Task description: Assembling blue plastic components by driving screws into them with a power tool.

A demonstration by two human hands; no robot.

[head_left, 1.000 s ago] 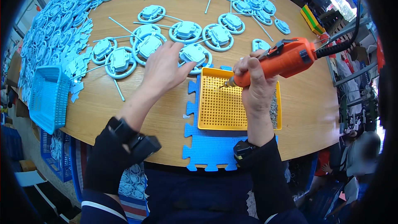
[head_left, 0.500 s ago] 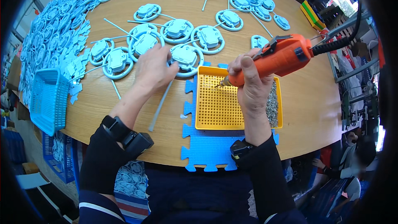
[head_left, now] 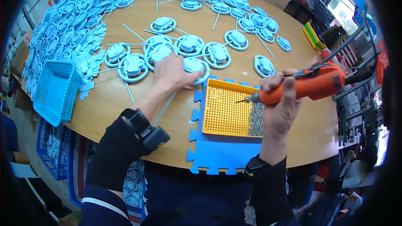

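Observation:
My left hand is closed at the near edge of a light-blue plastic ring-shaped part, its thumb lying over the ring. A pale rod runs out from beneath this hand. In my right hand is an orange electric screwdriver, its bit pointing left above a yellow perforated tray. Small metal screws fill the tray's right end. Several similar light-blue rings with raised centres and rods, such as one nearby ring, lie just beyond my left hand.
Under the tray is a blue foam mat. A large heap of light-blue parts covers the far left, with a blue basket before it. At the right stand a green-and-yellow box and metal racks. Another person is at the lower right.
The screwdriver has moved right, its bit now nearer the screws. My left hand remains at the same ring, with its fingers closer together. The whole view has shifted slightly.

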